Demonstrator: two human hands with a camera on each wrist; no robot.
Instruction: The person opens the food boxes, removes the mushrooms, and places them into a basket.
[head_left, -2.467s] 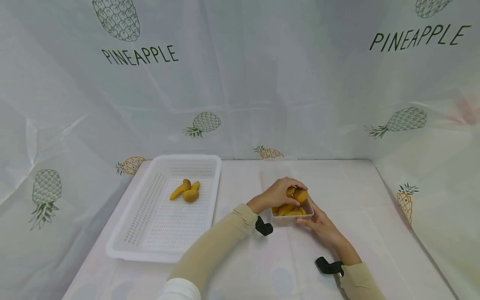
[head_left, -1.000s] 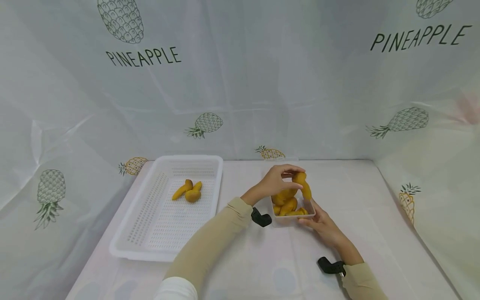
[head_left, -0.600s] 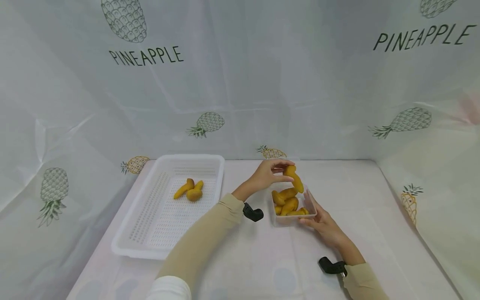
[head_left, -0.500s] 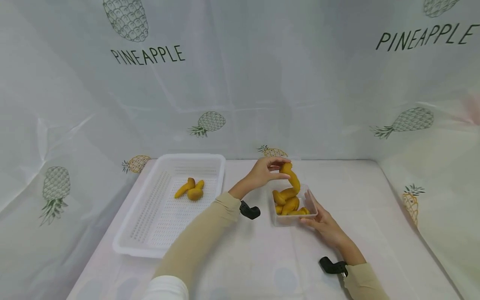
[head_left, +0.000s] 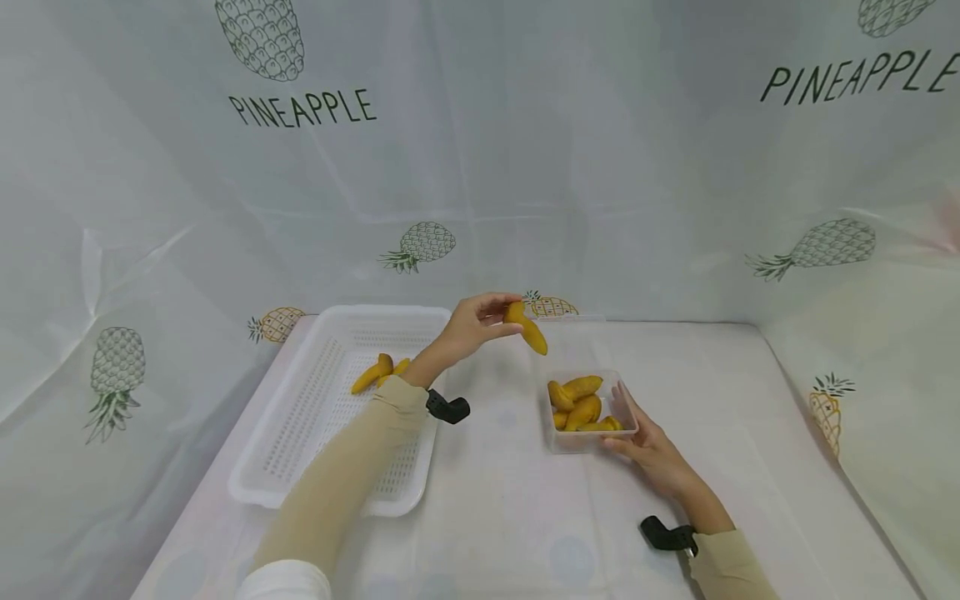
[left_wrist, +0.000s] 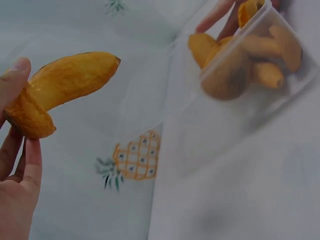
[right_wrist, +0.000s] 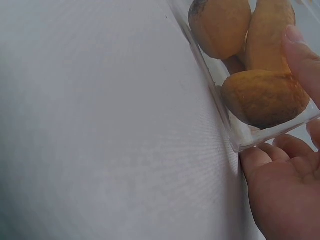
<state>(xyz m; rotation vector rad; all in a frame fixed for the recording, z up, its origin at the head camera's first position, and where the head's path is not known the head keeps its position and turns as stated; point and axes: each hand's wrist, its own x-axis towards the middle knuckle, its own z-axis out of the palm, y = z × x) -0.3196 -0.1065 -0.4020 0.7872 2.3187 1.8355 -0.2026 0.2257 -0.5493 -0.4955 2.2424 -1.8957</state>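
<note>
My left hand (head_left: 468,327) is raised above the table, to the right of the white basket's far corner. Between thumb and fingers it pinches a yellow mushroom (head_left: 527,327) by the cap, with the stem pointing right and down. In the left wrist view the mushroom's (left_wrist: 75,77) cap and thick stem both show. My right hand (head_left: 651,450) grips the right side of a clear plastic box (head_left: 581,444), thumb at its near wall. Several yellow mushrooms (head_left: 583,412) lie inside the box. The right wrist view shows the thumb over a mushroom (right_wrist: 265,97) behind the clear wall.
A white perforated basket (head_left: 375,311) stands at the left, a few mushrooms (head_left: 369,377) in it, partly hidden by my left forearm. A faint clear flap lies behind the box. A pineapple-print sheet (head_left: 495,167) hangs along the back of the table (head_left: 517,517).
My left hand has lifted a mushroom out of the box and carried it left and up, toward the basket. The right hand has stayed at the box.
</note>
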